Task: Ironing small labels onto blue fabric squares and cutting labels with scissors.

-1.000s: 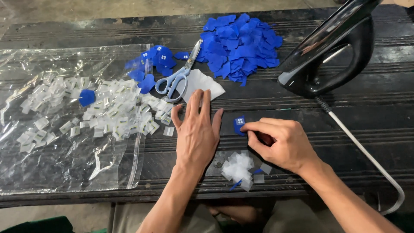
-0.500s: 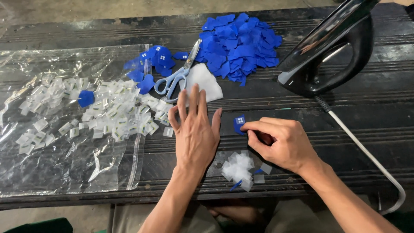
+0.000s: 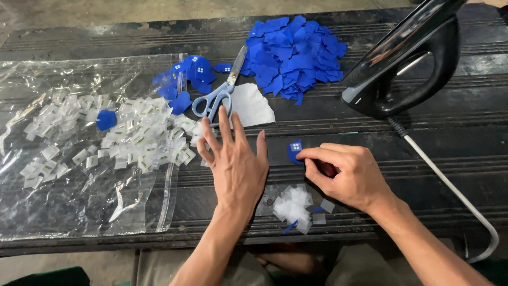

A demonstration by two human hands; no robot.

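Blue fabric pieces (image 3: 296, 55); blue patch (image 3: 295, 151) with a white square pattern; pale-blue-handled scissors (image 3: 219, 92); black iron (image 3: 407, 63); dark bench (image 3: 455, 143).

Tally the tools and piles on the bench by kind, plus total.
Scissors: 1
Iron: 1
Clear plastic bag: 1
Blue piece piles: 2, large pile and small pile
White scrap heap: 1
Total: 6
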